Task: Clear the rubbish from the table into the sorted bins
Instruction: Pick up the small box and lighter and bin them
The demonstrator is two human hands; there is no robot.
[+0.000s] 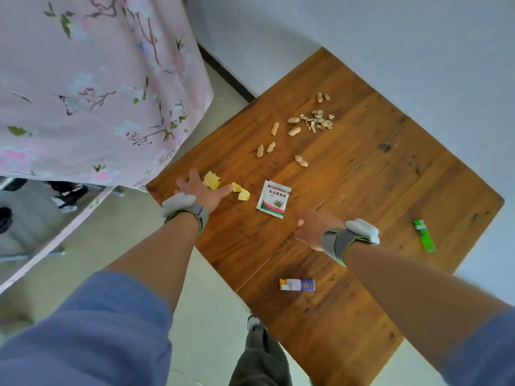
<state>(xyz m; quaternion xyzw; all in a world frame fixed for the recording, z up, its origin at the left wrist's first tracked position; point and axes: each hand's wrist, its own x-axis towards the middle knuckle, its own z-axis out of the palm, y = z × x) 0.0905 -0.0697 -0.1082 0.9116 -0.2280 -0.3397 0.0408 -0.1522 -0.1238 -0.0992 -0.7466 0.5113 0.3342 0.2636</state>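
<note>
The left hand (201, 190) lies on the wooden table (390, 190) near its left corner, fingers spread and straight, gripping nothing. Its fingers touch one yellow paper scrap (211, 180), and a second yellow scrap (241, 191) lies just past the thumb. The right hand (312, 227) is over the table's middle with its back to the camera and its fingers hidden, so I cannot tell whether it is open or closed. A white sachet (274, 199) lies between the hands. Farther off lie whole peanuts (275, 128) and a heap of broken peanut shells (317, 121). A green lighter (424, 235) lies near the right edge and a small white-and-purple box (297, 284) near the front edge
</note>
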